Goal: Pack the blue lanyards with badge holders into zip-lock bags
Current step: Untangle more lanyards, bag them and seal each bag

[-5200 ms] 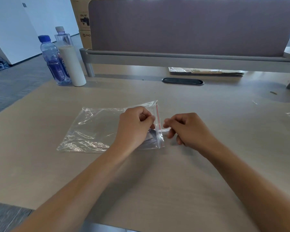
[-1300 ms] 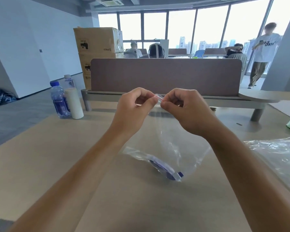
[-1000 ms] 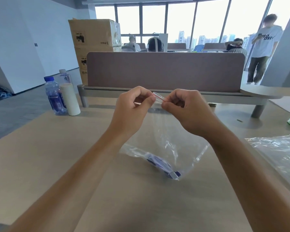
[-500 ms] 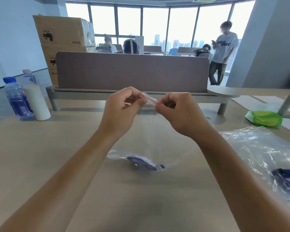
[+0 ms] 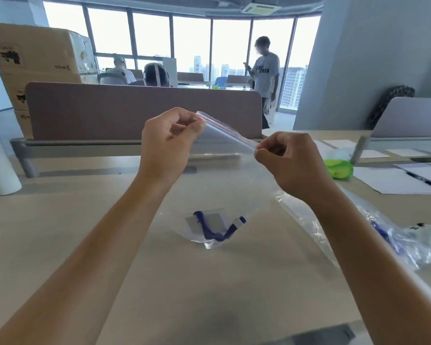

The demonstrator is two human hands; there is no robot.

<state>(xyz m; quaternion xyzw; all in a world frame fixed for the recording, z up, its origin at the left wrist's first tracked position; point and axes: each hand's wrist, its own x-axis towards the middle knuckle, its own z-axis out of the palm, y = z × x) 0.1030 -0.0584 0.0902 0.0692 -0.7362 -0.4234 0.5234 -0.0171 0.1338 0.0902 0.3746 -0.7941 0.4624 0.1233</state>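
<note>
Broadly, the bench (image 5: 60, 245) lies bare in front of the arms, with a brown divider (image 5: 110, 110) closing its far edge and papers (image 5: 393, 180) at the right. Above it hangs a clear bag (image 5: 234, 175), its sealing strip slanting from upper left to lower right. Left hand (image 5: 168, 143) pinches one end of that strip, right hand (image 5: 290, 163) the other. Inside, at the bag's bottom corner touching the bench, sits a blue lanyard (image 5: 210, 229) on its badge holder (image 5: 215, 219). Another filled bag (image 5: 403, 240) lies at the right.
</note>
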